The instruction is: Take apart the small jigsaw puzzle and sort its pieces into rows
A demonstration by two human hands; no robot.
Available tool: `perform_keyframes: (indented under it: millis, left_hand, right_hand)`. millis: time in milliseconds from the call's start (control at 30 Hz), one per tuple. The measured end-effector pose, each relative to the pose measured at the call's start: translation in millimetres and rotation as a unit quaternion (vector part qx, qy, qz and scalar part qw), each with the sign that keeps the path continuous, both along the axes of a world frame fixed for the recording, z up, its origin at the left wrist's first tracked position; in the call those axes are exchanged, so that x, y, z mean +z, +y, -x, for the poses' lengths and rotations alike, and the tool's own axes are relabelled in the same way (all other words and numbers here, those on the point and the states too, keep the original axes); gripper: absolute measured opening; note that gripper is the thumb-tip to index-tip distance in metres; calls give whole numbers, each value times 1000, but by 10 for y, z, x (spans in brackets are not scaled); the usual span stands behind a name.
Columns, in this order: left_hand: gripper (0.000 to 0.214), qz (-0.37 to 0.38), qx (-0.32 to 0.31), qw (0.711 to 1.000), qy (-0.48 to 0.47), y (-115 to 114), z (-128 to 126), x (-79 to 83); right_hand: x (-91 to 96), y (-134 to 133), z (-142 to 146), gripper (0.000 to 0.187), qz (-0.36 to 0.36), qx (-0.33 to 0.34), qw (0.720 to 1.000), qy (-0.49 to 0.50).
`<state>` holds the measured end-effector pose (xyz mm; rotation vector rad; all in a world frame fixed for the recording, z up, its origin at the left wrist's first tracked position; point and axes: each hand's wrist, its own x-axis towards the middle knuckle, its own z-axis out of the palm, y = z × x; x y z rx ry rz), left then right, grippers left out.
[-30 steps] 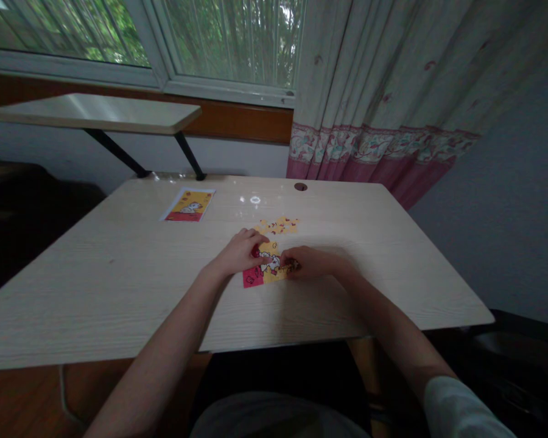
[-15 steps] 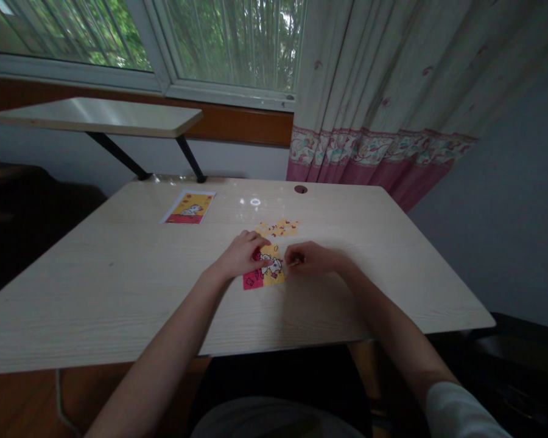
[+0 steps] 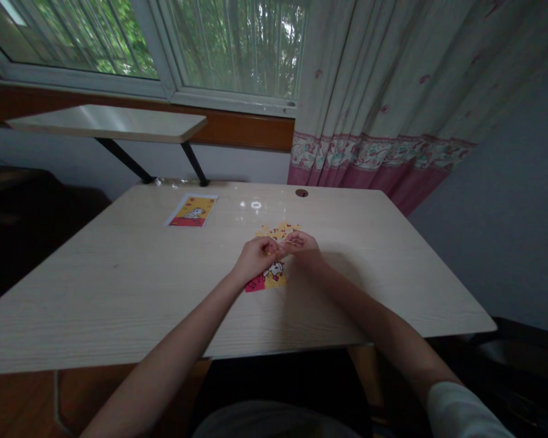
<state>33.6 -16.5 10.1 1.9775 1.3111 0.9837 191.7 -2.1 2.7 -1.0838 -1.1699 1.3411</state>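
I have the left hand (image 3: 258, 255) and right hand (image 3: 302, 246) close together over the far part of a red and yellow puzzle (image 3: 274, 278) on the surface (image 3: 164, 292). The right hand's fingers are pinched narrow on a thin piece (image 3: 290, 243), seen nearly edge-on. The left hand's fingers curl narrow too, but I can't tell whether they grip anything. Just beyond my hands lie loose pieces (image 3: 281, 229); a picture sheet (image 3: 192, 212) rests farther off, to the left.

left hand (image 3: 256, 258) apparently against right hand (image 3: 304, 247)
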Motion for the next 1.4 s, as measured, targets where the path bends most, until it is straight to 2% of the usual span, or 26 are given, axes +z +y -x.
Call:
perform_keyframes:
  millis: [100, 233, 367, 733, 900, 1033, 1167, 1267, 1400]
  left_hand:
    - [30, 29, 29, 997, -60, 7, -9, -10]
    - [31, 74, -13, 979, -191, 25, -22, -7]
    - [29, 111, -19, 961, -251, 47, -32, -27]
    - [21, 75, -17, 973, -218, 100, -14, -99]
    - [16, 59, 11, 964, -258, 174, 34, -93]
    - [17, 71, 31, 955, -287, 192, 69, -44]
    - [16, 50, 49, 959, -275, 214, 157, -66]
    - [16, 48, 65, 970, -231, 307, 302, -146]
    - [22, 101, 74, 985, -121, 523, 510, -184]
  right_hand:
    - [8, -25, 25, 36, 23, -1, 999, 31]
    - [37, -44, 22, 38, 63, 9, 996, 68]
    - [59, -46, 10, 39, 69, 12, 995, 78]
    - [-46, 28, -26, 41, 4, 13, 1000, 4]
    - [-65, 171, -200, 42, -51, -42, 995, -73]
    - [-72, 286, -474, 38, -140, -83, 962, -220]
    - [-120, 379, -632, 31, -208, -52, 903, -373]
    - [-172, 429, -631, 26, -219, -20, 872, -438]
    - [-194, 452, -597, 24, -218, -12, 853, -474]
